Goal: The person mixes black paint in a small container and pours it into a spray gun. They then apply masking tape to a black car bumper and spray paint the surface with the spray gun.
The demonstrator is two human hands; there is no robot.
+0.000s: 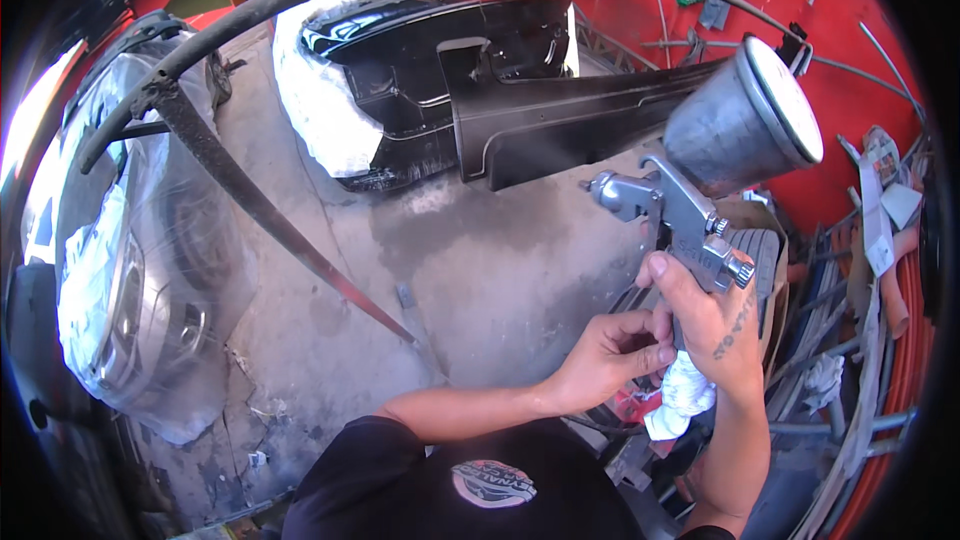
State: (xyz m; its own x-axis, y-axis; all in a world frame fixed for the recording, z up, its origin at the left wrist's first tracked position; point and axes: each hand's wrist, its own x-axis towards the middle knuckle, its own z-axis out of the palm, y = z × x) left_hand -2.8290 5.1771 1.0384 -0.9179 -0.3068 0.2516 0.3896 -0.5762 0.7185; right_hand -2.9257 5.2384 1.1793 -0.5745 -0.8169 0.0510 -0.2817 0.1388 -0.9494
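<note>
My right hand [712,330] is wrapped round the handle of a metal spray gun [680,205], with the thumb at the back of its body. A large grey cup [722,125] with a pale lid sits tilted on top of the gun, and its nozzle points left. My left hand [612,352] is beside the lower end of the handle, fingers curled and pinched together. What they grip, if anything, is hidden. A crumpled white cloth [686,400] hangs just below my right hand. Beyond the gun, a long black car panel [590,125] hangs from a curved metal rack [290,240].
A black bumper-like part [400,90] stands behind the panel, near white covering sheet. At left is a car [150,320] under clear plastic. Pipes and scrap strips [850,340] crowd the right side by a red wall [850,30]. The concrete floor [480,270] is stained.
</note>
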